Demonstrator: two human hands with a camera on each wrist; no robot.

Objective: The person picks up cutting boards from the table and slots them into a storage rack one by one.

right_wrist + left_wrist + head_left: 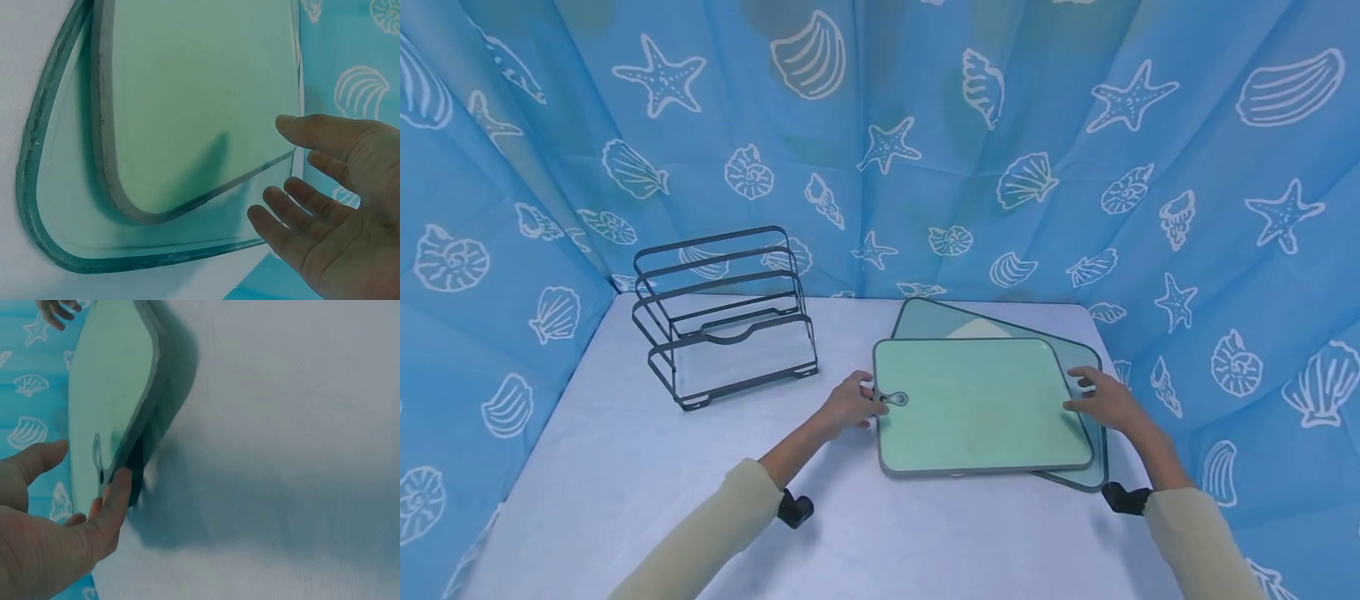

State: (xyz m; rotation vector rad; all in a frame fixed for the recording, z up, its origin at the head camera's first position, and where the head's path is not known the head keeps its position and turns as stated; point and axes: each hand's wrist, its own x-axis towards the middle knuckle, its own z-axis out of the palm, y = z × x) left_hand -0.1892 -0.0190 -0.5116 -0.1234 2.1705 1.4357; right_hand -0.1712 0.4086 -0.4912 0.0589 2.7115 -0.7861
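Note:
A light green cutting board (977,417) with a grey rim and a hanging hole on its left side lies over a second, bluish-green cutting board (1093,475), which is turned at an angle and mostly hidden. My left hand (852,403) is at the green board's left edge beside the hole. In the left wrist view, this hand's fingertips (122,481) are right at the rim, with the thumb spread apart. Over the right edge of the green board hovers my right hand (1101,398). Its fingers (287,234) are spread and loosely bent, with nothing between them.
A black wire rack (741,387) with several upright loops stands at the back left of the white-covered table (625,483). Blue curtains (925,92) with white shell and starfish prints enclose the table at the back and sides.

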